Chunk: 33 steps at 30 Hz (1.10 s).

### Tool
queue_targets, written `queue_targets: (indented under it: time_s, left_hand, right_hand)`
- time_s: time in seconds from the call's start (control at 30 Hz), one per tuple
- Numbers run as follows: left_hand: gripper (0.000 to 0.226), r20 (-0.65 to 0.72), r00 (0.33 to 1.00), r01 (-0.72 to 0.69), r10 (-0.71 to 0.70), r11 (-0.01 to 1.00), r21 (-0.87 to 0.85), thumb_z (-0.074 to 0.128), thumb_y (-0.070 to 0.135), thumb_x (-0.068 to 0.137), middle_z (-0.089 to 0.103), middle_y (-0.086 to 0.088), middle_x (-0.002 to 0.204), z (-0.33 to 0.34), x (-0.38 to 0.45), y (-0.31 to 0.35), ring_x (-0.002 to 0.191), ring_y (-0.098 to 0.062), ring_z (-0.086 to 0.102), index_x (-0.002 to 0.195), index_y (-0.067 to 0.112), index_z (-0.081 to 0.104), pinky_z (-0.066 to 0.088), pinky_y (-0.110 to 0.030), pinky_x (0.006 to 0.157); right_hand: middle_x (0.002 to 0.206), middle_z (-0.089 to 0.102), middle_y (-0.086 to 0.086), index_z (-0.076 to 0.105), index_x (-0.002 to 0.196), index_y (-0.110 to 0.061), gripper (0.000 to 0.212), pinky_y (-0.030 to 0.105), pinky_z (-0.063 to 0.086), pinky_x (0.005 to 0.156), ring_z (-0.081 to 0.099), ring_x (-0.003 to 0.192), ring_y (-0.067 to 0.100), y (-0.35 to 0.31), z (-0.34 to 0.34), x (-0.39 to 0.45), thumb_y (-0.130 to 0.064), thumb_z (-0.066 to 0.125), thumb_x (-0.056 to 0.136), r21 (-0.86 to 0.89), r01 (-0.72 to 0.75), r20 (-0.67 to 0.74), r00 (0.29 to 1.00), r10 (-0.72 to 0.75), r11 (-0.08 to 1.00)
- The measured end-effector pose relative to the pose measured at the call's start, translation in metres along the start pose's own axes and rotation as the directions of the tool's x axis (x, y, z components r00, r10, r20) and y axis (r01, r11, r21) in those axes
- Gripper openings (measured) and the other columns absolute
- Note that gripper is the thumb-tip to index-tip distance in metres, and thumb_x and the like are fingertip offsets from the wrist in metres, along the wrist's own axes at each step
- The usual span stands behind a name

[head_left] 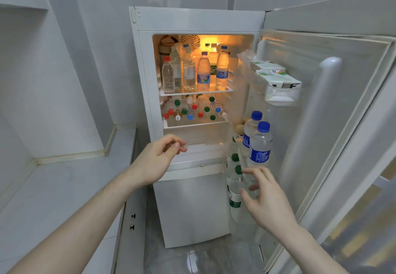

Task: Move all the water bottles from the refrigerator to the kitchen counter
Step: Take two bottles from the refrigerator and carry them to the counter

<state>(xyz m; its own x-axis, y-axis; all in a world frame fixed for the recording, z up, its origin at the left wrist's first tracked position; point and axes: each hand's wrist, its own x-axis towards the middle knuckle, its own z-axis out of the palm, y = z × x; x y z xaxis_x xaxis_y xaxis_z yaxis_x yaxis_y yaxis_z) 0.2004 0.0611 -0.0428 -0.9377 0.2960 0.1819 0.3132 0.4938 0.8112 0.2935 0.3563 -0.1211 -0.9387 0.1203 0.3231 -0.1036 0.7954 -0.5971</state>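
Right hand (265,196), fingers spread and holding nothing, is reaching toward a blue-capped water bottle (259,145) in the refrigerator door (334,106); left hand (158,160) is hovering loosely curled, empty; the full, probably slick bottle is likely asking for a mid-body grip

The refrigerator (199,19) stands with its door (334,106) swung wide to the right, so the front of the compartment is unblocked. On the upper shelf (196,92) upright bottles (203,74) crowd side by side, leaving narrow gaps, with more room at the right end. Below, bottles lying down (192,108) fill the lower shelf (194,124) caps outward. Door-rack bottles (260,145) pack tightly just beyond the right hand (265,194). The counter (64,183) on the left lies bare.
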Motion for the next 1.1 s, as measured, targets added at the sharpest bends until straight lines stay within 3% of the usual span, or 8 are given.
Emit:
queue_targets:
  time_s: [0.13, 0.33, 0.53, 0.77, 1.0, 1.1]
  left_hand:
    - [0.022, 0.03, 0.999, -0.022, 0.022, 1.0, -0.004, 0.044, 0.031, 0.109, 0.073, 0.022, 0.112, 0.007, 0.007, 0.009, 0.112, 0.003, 0.064, 0.114, 0.037, 0.065, 0.05, -0.033, 0.102]
    - [0.022, 0.078, 0.996, -0.045, 0.043, 0.999, 0.018, 0.043, 0.031, 0.11, 0.072, 0.021, 0.112, 0.025, 0.014, 0.016, 0.113, 0.001, 0.063, 0.115, 0.036, 0.064, 0.05, -0.032, 0.103]
    - [0.022, 0.122, 0.991, -0.052, 0.052, 0.999, 0.0, 0.044, 0.029, 0.109, 0.073, 0.019, 0.112, 0.042, 0.017, 0.026, 0.114, -0.001, 0.063, 0.114, 0.035, 0.065, 0.05, -0.033, 0.105]
    - [0.019, 0.167, 0.982, -0.087, 0.083, 0.996, 0.018, 0.049, 0.028, 0.108, 0.072, 0.027, 0.109, 0.061, 0.022, 0.033, 0.111, -0.003, 0.063, 0.113, 0.037, 0.065, 0.051, -0.035, 0.101]
    - [0.019, 0.193, 0.974, -0.126, 0.12, 0.992, 0.017, 0.051, 0.027, 0.107, 0.071, 0.027, 0.11, 0.086, 0.028, 0.051, 0.106, 0.008, 0.061, 0.112, 0.038, 0.066, 0.047, -0.02, 0.09]
    - [0.018, 0.203, 0.968, -0.157, 0.148, 0.987, 0.028, 0.053, 0.027, 0.106, 0.071, 0.026, 0.11, 0.098, 0.037, 0.064, 0.101, 0.011, 0.06, 0.112, 0.038, 0.065, 0.046, -0.016, 0.085]
  right_hand:
    - [0.105, 0.062, -0.023, 0.061, 0.11, -0.041, 0.028, 0.032, 0.056, 0.07, 0.063, 0.081, -0.004, 0.026, -0.018, -0.003, -0.028, 0.071, 0.088, -0.054, -0.098, -0.07, 0.993, 0.094, 0.994]
    - [0.091, 0.061, -0.018, 0.067, 0.095, -0.035, 0.008, 0.03, 0.049, 0.062, 0.06, 0.069, -0.004, 0.041, -0.028, -0.005, -0.036, 0.073, 0.09, -0.102, -0.184, -0.185, 0.969, 0.163, 0.978]
    - [0.087, 0.053, -0.015, 0.061, 0.084, -0.037, 0.013, 0.029, 0.039, 0.057, 0.058, 0.068, 0.001, 0.062, -0.039, -0.005, -0.042, 0.07, 0.092, -0.137, -0.249, -0.242, 0.947, 0.211, 0.959]
    - [0.09, 0.048, -0.009, 0.061, 0.085, -0.031, 0.014, 0.032, 0.039, 0.063, 0.061, 0.076, 0.018, 0.096, -0.051, 0.0, -0.037, 0.071, 0.093, -0.164, -0.324, -0.305, 0.915, 0.264, 0.932]
    - [0.092, 0.047, -0.01, 0.057, 0.083, -0.032, 0.018, 0.03, 0.039, 0.067, 0.061, 0.09, 0.019, 0.115, -0.068, 0.003, -0.038, 0.072, 0.091, -0.167, -0.353, -0.309, 0.905, 0.291, 0.92]
    - [0.091, 0.047, -0.012, 0.059, 0.084, -0.034, 0.016, 0.028, 0.037, 0.066, 0.057, 0.084, 0.012, 0.118, -0.076, 0.003, -0.038, 0.072, 0.091, -0.15, -0.343, -0.284, 0.913, 0.292, 0.927]
